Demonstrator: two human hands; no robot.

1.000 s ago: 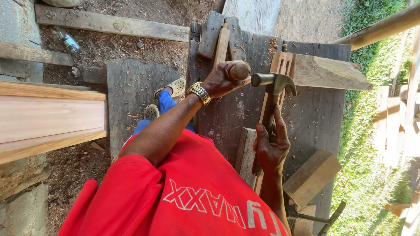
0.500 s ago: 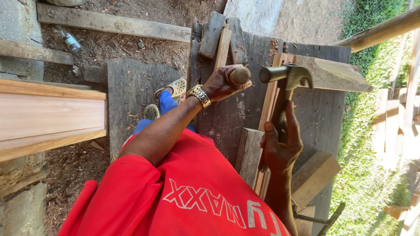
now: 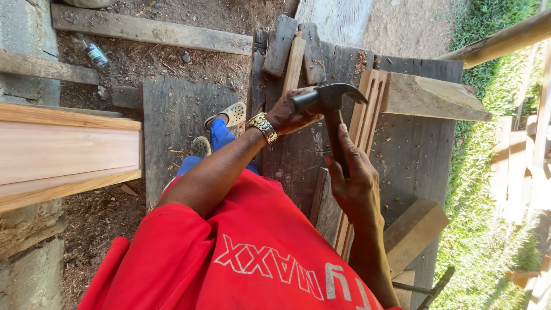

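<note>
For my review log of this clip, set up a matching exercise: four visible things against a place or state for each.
Things:
1. hammer
2. wristwatch
3. bottle
4. grooved wooden strip

Places or states:
A. lying on the dirt, upper left
B. on the left wrist
C. gripped by the right hand
D. lying on the grey workbench

Pairs: 1-C, 2-B, 3-A, 4-D

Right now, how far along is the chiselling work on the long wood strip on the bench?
Done: the strip already shows long grooves, and wood chips lie on the bench. In hand: the left hand grips the chisel at the strip, and the right hand holds the hammer with its head at the chisel's handle. Left: unclear, as the hands hide the cutting spot.
</note>
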